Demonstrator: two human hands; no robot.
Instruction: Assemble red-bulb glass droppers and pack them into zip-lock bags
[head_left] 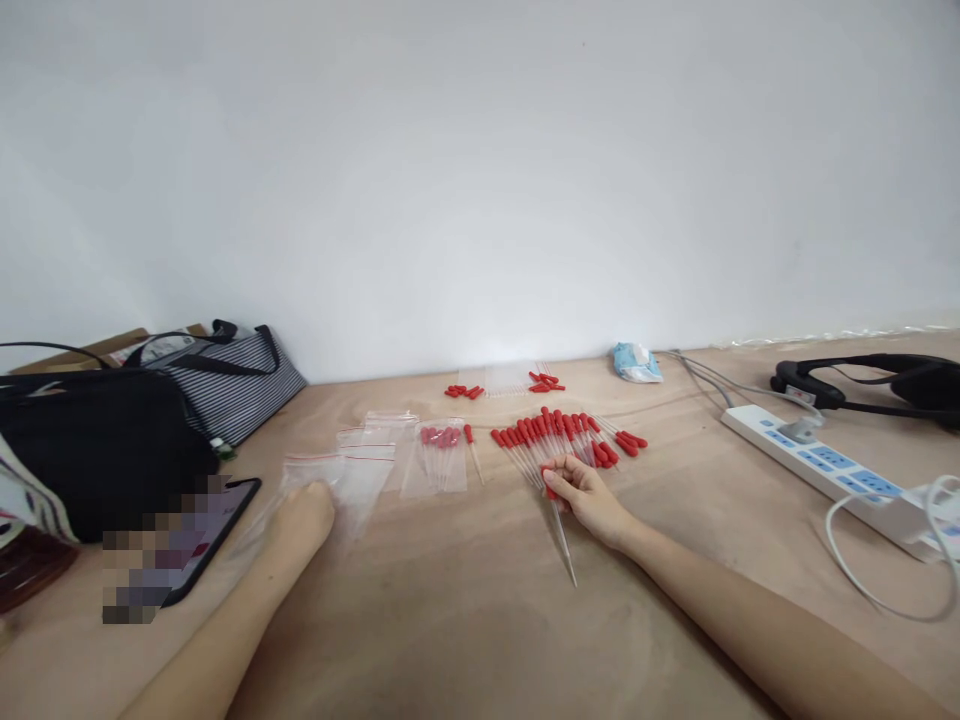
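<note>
My right hand (586, 493) is closed around a small bunch of glass droppers with red rubber bulbs (556, 505); their thin tips point toward me. Just beyond it lies a row of several more red-bulbed droppers (570, 432). My left hand (306, 510) rests on a clear zip bag (315, 472) at the edge of a pile of empty bags (371, 445); its fingers are hidden. A filled bag of droppers (442, 455) lies between the two hands, with a single dropper (472, 450) beside it.
Loose red bulbs and glass tubes (506, 382) lie near the wall. A phone (195, 545), a black bag (97, 445) and a striped bag (232, 385) sit at left. A power strip (817, 462), cables, a black headset (870, 385) and a tissue pack (636, 362) are at right.
</note>
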